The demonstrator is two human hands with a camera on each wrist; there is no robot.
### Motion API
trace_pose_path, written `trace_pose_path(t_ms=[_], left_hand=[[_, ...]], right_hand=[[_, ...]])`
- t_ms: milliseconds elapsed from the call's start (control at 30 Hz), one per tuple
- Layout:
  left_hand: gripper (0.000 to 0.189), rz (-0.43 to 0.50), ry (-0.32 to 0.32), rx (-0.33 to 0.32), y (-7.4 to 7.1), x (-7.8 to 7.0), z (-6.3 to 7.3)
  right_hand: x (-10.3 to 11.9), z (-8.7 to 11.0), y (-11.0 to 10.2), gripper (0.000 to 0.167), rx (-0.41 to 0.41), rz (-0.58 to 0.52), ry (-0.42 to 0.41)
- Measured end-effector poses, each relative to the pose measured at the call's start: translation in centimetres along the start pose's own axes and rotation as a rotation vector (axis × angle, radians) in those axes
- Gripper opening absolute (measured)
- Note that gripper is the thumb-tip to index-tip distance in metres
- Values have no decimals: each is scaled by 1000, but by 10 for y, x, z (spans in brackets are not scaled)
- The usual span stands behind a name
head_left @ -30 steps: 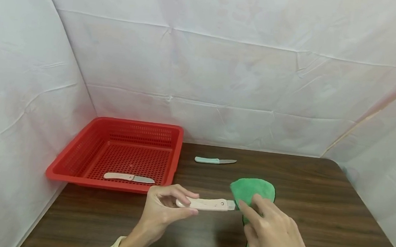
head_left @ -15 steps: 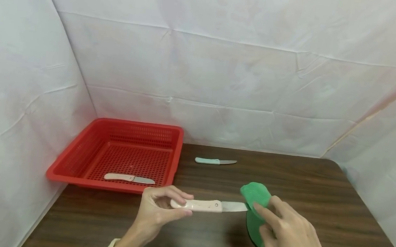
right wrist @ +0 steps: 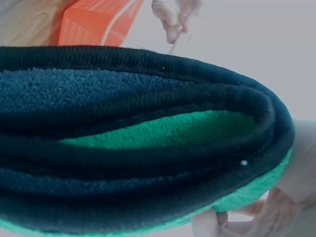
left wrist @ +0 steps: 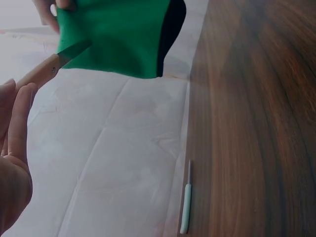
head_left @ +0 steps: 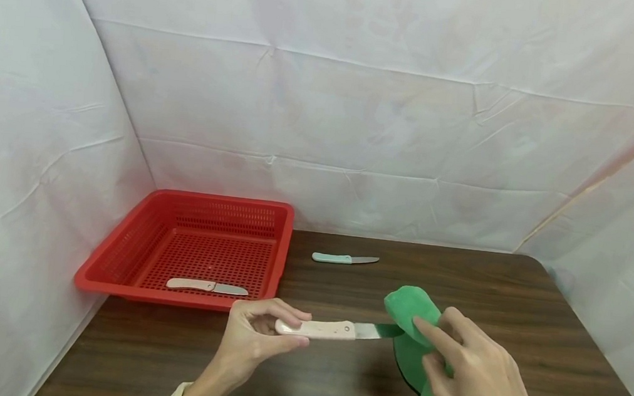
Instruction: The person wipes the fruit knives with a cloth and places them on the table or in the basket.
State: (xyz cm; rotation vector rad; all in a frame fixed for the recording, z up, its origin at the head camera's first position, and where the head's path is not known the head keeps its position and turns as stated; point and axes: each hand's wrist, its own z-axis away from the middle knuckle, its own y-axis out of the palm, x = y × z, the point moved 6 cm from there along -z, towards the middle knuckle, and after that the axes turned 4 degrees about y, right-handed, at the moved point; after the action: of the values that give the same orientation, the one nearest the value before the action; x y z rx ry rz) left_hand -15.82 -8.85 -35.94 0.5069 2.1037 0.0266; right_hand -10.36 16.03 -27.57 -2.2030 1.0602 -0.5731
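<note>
My left hand (head_left: pixel 251 337) pinches the pink handle of a folding knife (head_left: pixel 317 329) between thumb and fingers. Its blade points right, with the tip at the edge of a green cloth (head_left: pixel 411 310). That cloth is folded, with dark edging that fills much of the right wrist view. My right hand (head_left: pixel 474 369) grips the cloth, index finger stretched along it beside the blade tip. The left wrist view shows the blade in front of the green fabric, tinted by its reflection.
A red plastic basket (head_left: pixel 284 252) stands at the left, holding another pink-handled knife (head_left: pixel 207 286). Farther back on the dark wooden table (head_left: pixel 458 270) lies a knife with a pale blue handle (head_left: pixel 344 259). White sheeting (head_left: pixel 358 113) hangs behind and at both sides.
The right hand and cloth have moved right along the blade toward its tip, baring more of the metal. The left hand has shifted slightly left with the knife.
</note>
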Motion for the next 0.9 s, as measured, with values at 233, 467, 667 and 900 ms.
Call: trace_pose_path(t_ms=[233,467,667,900], left_hand=[[19,0,-17,3,8,3,-3],[19,43,-8,-7,14,2,-5],[19,62,7,-22,15,1,-5],[19,63,11,-49,8,0,-3]], right_hand=[[17,-10,3,48,21,-36,-17],[36,-11,15,51,3,-23,-90],[37,-6,22,50,6,-2,-129],[27,-2,22,33,87,13,-99]])
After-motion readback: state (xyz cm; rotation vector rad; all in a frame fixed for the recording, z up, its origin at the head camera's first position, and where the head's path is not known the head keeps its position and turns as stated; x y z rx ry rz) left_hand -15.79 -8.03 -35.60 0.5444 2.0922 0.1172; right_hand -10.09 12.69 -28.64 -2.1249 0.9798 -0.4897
